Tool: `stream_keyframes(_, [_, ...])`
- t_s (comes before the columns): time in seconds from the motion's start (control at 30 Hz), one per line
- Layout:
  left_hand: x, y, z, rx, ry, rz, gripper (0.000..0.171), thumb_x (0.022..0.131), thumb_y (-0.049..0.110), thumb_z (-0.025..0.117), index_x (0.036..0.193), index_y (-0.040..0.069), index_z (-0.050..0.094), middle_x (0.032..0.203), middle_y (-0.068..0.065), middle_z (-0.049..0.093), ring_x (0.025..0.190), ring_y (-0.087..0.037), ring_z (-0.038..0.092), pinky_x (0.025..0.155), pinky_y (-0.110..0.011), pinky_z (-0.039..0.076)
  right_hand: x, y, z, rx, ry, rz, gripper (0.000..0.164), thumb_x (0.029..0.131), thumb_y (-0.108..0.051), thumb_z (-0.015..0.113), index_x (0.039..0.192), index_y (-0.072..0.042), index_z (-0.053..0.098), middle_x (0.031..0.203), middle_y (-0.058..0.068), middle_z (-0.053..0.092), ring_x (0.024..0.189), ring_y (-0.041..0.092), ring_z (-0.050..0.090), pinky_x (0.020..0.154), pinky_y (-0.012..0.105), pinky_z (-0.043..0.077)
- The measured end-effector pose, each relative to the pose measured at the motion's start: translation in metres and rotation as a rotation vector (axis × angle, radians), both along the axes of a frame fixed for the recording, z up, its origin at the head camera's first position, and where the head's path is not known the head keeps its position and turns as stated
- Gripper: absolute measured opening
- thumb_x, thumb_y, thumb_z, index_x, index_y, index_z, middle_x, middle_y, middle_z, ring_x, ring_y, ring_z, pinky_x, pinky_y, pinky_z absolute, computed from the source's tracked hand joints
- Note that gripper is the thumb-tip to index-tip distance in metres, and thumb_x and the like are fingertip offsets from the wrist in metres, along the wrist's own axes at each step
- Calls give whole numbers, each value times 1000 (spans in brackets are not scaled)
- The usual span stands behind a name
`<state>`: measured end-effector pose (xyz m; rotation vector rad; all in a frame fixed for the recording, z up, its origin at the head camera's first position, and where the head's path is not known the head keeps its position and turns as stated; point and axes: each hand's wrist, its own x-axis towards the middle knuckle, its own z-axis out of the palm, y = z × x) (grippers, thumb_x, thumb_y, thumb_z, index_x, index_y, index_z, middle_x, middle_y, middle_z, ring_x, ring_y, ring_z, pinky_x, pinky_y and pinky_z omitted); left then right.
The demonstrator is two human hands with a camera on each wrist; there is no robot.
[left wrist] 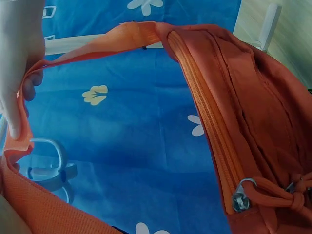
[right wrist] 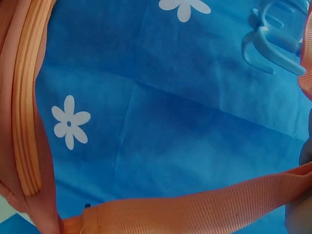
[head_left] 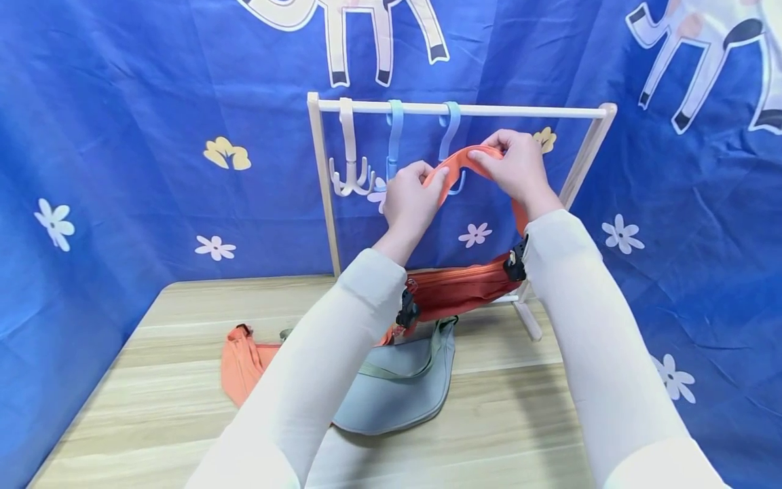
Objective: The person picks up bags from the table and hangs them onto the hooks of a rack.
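One orange strap (head_left: 457, 161) is pinched by the left hand (head_left: 412, 198) and the right hand (head_left: 519, 165); its red bag (head_left: 459, 291) hangs below, on the near side of the rack (head_left: 544, 111) bearing three hooks (head_left: 348, 132). A grey bag (head_left: 397, 397) and, to its left, an orange bag (head_left: 240, 367) lie on the table (head_left: 153, 380).

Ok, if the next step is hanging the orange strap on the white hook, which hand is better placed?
Probably the left hand: in the head view it pinches the strap and appears nearer the white hook. The right hand pinches it farther right.
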<state>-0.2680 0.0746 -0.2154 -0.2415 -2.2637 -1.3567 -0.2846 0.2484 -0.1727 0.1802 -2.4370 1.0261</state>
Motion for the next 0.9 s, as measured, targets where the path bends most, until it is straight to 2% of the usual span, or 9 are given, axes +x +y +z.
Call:
stream_keyframes(0.33, [-4,1,-10,-79,-58,15,31,90,44,63,82,15,68,68,0,59,64,-16,55,58,-31,41,-3,3,-17,-32,-99,4,37,87,-40,67,104,-6,67,99,8,63,87,19,52,75,29,46])
stream_keyframes(0.53, [-8,0,-15,-116,-95,28,31,89,47,62,82,17,69,69,2,60,66,-16,54,58,-33,41,-6,4,-27,-20,-98,-5,37,87,-41,67,103,-8,67,99,7,64,85,20,52,71,29,44])
stream_keyframes(0.73, [-8,-1,-18,-145,-132,6,31,89,48,62,85,18,69,71,2,60,66,-15,54,58,-33,41,-9,7,-37,-21,-86,10,37,88,-42,66,101,-7,67,96,8,64,83,19,54,70,28,44])
stream_keyframes(0.9, [-8,-2,-21,-158,-146,-1,28,90,46,62,87,20,71,73,3,62,68,-15,54,60,-33,42,-9,9,-44,-28,-87,21,35,89,-41,65,99,-8,66,87,7,61,73,19,55,61,25,45])
